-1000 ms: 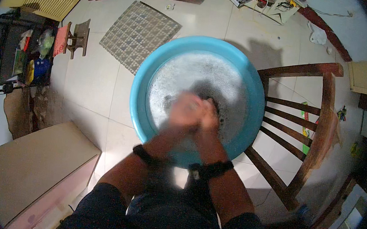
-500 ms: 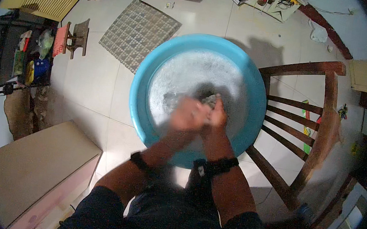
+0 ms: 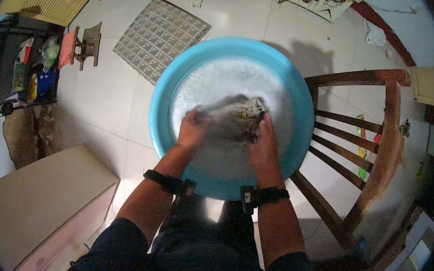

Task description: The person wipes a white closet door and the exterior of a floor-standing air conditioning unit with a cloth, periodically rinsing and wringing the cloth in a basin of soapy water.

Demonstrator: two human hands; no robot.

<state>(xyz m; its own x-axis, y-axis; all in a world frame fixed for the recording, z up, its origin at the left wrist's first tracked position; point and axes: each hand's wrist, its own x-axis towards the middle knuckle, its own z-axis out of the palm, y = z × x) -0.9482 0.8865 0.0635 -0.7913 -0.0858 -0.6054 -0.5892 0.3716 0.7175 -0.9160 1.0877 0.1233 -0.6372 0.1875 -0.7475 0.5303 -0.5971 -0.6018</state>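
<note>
A wet grey-brown cloth [image 3: 236, 117] with a small yellow patch is stretched sideways between my hands, above or in the foamy water. Foam [image 3: 213, 76] covers the water in the large round blue basin [image 3: 164, 92]. My left hand [image 3: 192, 130] grips the cloth's left end, with its fingers curled in. At the other end, my right hand [image 3: 266, 144] holds the cloth, thumb uppermost; its remaining fingers are partly hidden and slightly blurred. Black bands go round both wrists.
A wooden chair [image 3: 391, 110] with slats lies close against the basin's right side. A patterned mat [image 3: 158, 38] is on the tiled floor beyond, to the left. At the lower left stands a beige-topped box [image 3: 49, 197]. A small stool [image 3: 89, 46] stands by a black shelf [image 3: 8, 66].
My hands were close together over a bunched part of the cloth. They have moved apart, left and right, and the cloth is now spread out between them.
</note>
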